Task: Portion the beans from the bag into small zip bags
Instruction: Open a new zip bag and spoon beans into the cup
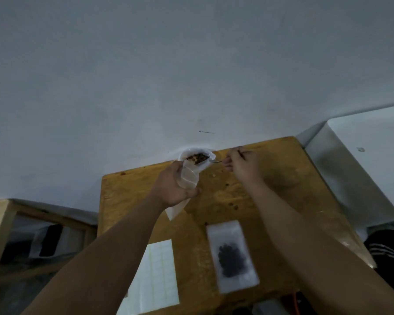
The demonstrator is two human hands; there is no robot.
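Clutching a zip bag, left fingers curl; right fingers pinch spoon (labels unreadable)

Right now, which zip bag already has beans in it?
The zip bag lying flat on the table, with dark beans inside; the bag in the left hand looks empty.

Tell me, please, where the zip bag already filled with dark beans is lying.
In the head view, the filled zip bag lies flat on the wooden table near its front edge, just right of the label sheet.

yellow-brown wooden table, white gridded label sheet, dark beans
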